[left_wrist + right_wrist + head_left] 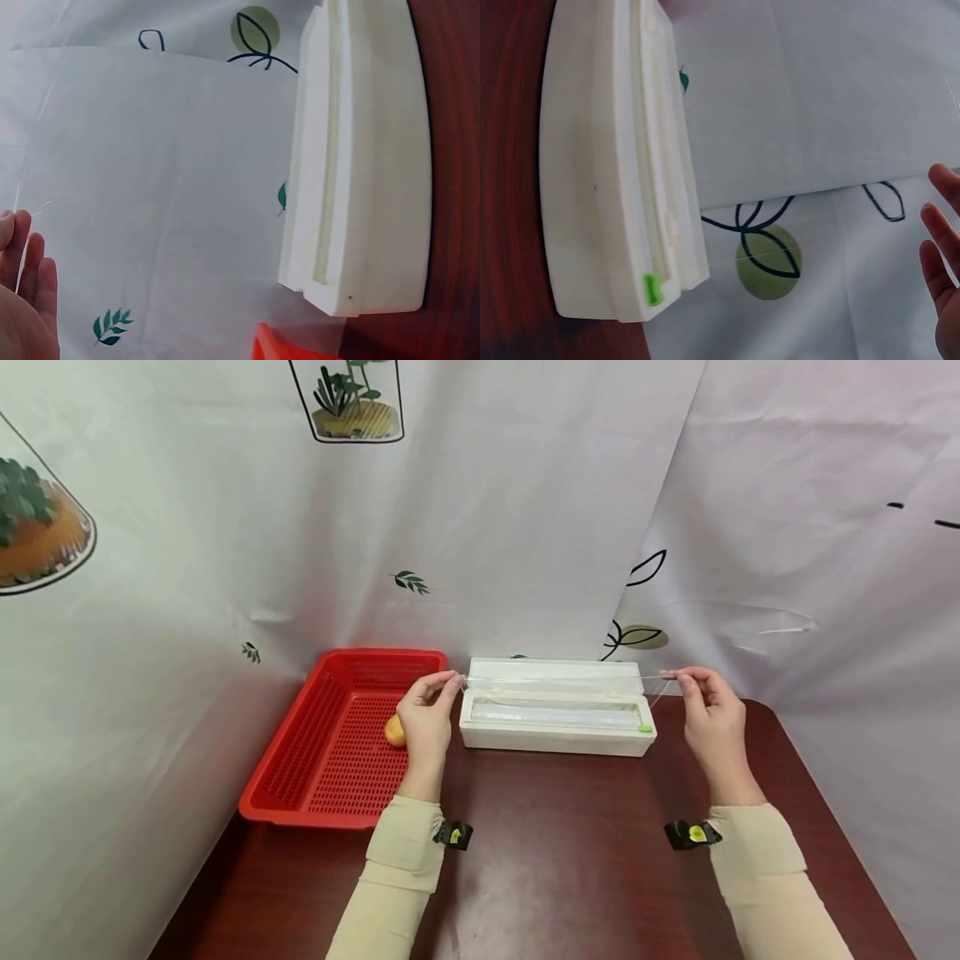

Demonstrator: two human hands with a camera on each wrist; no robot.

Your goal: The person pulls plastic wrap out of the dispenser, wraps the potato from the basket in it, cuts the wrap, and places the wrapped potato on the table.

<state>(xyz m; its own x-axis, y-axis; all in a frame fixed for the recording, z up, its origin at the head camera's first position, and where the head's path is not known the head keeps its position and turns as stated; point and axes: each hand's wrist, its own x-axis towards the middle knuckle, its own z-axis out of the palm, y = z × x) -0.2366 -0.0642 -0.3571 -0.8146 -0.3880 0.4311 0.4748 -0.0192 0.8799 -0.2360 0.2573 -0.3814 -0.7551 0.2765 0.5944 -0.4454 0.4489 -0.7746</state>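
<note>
Both hands stretch a sheet of clear plastic wrap (555,679) above a white wrap dispenser box (555,742). The left hand (427,714) pinches the sheet's left end between thumb and fingertips, beside the box's left end. At the other side, the right hand (712,718) pinches the right end of the sheet. The box's lid (555,669) stands raised at the back, and a roll of wrap (555,717) lies inside. A green slider (645,728) sits at the box's front right. In the left wrist view, the fingers (30,262) show at the left edge.
A red plastic basket (258,806) stands to the left, with a round yellow item (395,731) in it, partly hidden by the left hand. The dark red wooden table (555,860) meets a printed white curtain (525,527) behind the box.
</note>
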